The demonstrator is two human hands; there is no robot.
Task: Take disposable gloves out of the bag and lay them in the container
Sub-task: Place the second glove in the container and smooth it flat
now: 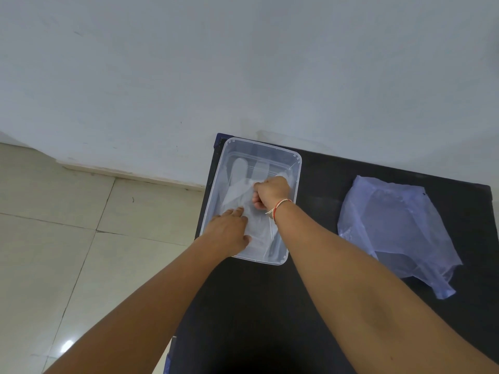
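A clear plastic container (293, 184) stands at the far left of the black table. Inside it lies a see-through disposable glove (239, 182), its fingers pointing to the far end. My left hand (229, 232) rests flat on the glove's near part, fingers spread. My right hand (271, 193) is inside the container over the glove's middle, fingers curled and pinching the plastic. A thread band circles that wrist. The pale blue plastic bag (397, 230) lies crumpled on the table to the right, apart from both hands.
The black table (324, 184) stands against a white wall (243, 63). Its left edge runs just beside the container, with a tiled floor (67, 238) below on the left.
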